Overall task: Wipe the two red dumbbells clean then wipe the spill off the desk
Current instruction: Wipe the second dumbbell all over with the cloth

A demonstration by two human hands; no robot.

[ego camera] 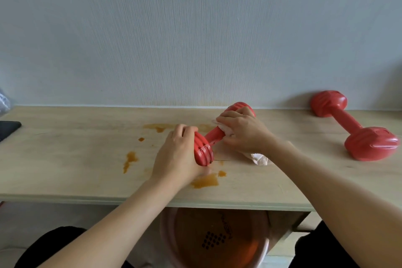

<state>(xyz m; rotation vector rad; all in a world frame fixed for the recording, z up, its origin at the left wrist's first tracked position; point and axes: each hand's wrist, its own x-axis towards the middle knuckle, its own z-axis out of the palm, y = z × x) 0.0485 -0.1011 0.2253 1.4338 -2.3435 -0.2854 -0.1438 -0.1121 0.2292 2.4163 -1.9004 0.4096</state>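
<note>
Here the left hand (pixel 178 150) grips the ridged red plastic dumbbell's (pixel 214 135) head, steadying it while the right hand (pixel 243 131), at two o'clock, clutches a crumpled white cloth (pixel 258 159) round its handle.

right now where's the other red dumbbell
In the head view, the other red dumbbell lies untouched on the desk at far right, against the wall.

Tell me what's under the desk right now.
Under the desk, a round orange-brown basin with a pinkish rim shows in the gap, dark dots on its inside. The desk's front edge and both forearms cover its far and side parts, so any contents there cannot be seen.
</note>
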